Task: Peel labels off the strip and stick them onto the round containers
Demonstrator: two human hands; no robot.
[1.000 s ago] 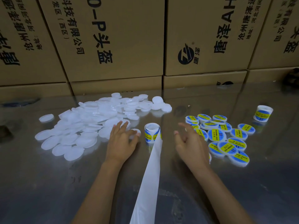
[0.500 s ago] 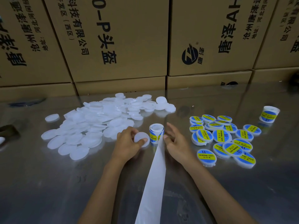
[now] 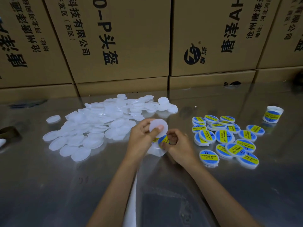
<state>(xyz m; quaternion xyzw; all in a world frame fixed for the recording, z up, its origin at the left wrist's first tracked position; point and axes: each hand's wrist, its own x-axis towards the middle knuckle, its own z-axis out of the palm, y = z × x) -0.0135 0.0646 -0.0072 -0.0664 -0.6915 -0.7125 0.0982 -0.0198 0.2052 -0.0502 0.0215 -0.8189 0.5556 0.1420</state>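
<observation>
My left hand (image 3: 141, 140) holds a plain white round container (image 3: 158, 127) up off the table, thumb on its face. My right hand (image 3: 177, 145) pinches a blue-and-yellow label (image 3: 164, 140) at the label roll (image 3: 155, 150), which is mostly hidden behind both hands. The white backing strip (image 3: 131, 205) trails from the roll toward me between my forearms. A heap of unlabelled white containers (image 3: 98, 122) lies to the left. Several labelled containers (image 3: 229, 140) lie to the right.
Stacked cardboard boxes (image 3: 118, 43) wall off the back of the shiny metal table (image 3: 49, 185). A second label roll (image 3: 272, 114) stands at the far right. A brown tape roll (image 3: 8, 131) sits at the left edge.
My left hand has lifted the white container off the table. My right hand has closed in on the roll and taken a label between its fingers.
</observation>
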